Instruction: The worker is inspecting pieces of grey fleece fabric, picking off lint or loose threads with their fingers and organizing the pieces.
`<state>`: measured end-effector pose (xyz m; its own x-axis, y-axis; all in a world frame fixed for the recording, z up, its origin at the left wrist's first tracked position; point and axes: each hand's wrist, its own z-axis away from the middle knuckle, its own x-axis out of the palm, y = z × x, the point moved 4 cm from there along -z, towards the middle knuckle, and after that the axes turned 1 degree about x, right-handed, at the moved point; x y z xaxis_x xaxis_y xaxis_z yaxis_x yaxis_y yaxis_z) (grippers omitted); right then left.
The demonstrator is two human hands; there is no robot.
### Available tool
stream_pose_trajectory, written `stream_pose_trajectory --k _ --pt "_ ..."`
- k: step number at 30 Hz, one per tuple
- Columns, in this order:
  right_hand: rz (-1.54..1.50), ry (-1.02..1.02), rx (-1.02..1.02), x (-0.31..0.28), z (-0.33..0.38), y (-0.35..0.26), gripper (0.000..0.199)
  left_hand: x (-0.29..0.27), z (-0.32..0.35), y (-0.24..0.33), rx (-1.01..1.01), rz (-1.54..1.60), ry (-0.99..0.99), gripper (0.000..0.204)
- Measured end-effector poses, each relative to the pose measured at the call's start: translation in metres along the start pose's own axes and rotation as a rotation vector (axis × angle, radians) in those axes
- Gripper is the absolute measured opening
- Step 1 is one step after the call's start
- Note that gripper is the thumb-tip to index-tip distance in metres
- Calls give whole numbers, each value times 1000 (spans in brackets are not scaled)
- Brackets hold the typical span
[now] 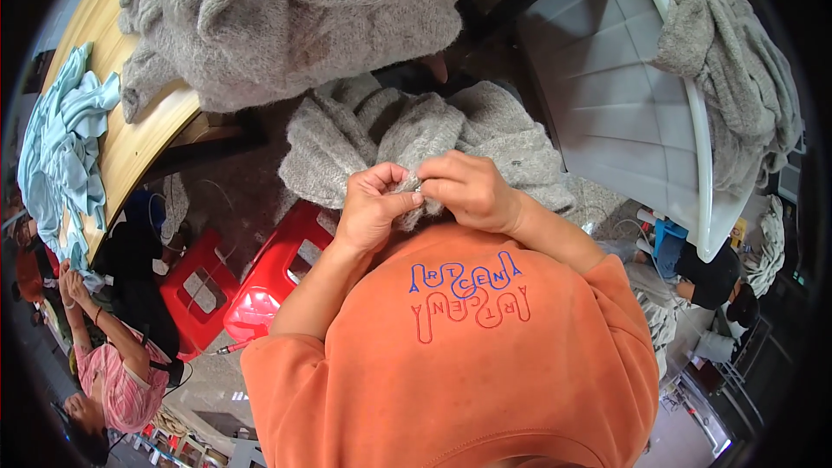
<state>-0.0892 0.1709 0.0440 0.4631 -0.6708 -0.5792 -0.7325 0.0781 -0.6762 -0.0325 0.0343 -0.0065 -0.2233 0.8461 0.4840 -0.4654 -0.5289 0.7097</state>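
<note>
Both my hands meet close to my chest, over my orange shirt. My left hand (374,201) and my right hand (466,191) pinch the same fold of a grey fuzzy knitted garment (364,134), fingertips almost touching. The garment hangs from my hands down over my lap. What sits between the fingertips is too small to make out.
A pile of grey knitwear (286,17) lies on a wooden table (139,143) ahead. A white plastic bin (624,104) at right carries more grey cloth (737,61). Red stools (277,273) stand below left. Light blue fabric (61,156) and another person (113,373) are at far left.
</note>
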Motion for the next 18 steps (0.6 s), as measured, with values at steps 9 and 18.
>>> stream_pose_trajectory --k 9,18 --pt "-407 -181 593 3 -1 22 22 1 3 6 88 -208 48 16" --pt "-313 -197 597 1 -9 18 14 4 4 16 187 -313 62 15"
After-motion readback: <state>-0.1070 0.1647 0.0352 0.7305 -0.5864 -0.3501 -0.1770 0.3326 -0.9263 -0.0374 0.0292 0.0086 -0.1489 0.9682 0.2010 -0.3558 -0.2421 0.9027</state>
